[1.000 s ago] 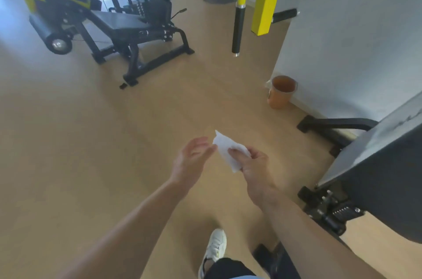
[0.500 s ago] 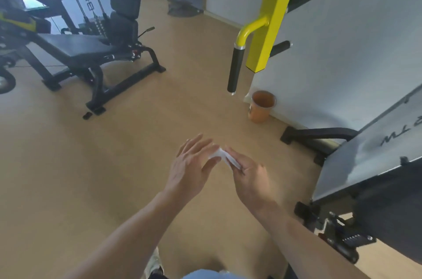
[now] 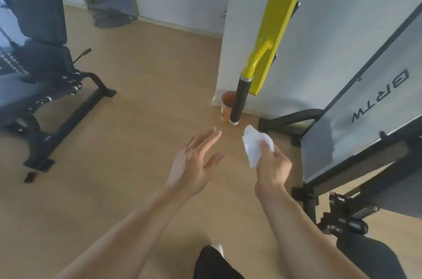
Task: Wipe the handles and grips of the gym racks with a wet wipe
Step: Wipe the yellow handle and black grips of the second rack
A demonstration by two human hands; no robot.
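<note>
The right hand (image 3: 272, 165) pinches a crumpled white wet wipe (image 3: 255, 145) (thumb on top), just below the black foam grip (image 3: 239, 100) of the yellow steel handle (image 3: 257, 59). The left hand (image 3: 194, 160) is spread, all 5 fingers straight, holding nothing.

The left hand (image 3: 194, 162) has separated from the wipe (image 3: 255, 145), fingers now spread. The right hand (image 3: 272, 164) alone pinches it, nearer the black grip (image 3: 239, 100).
</note>
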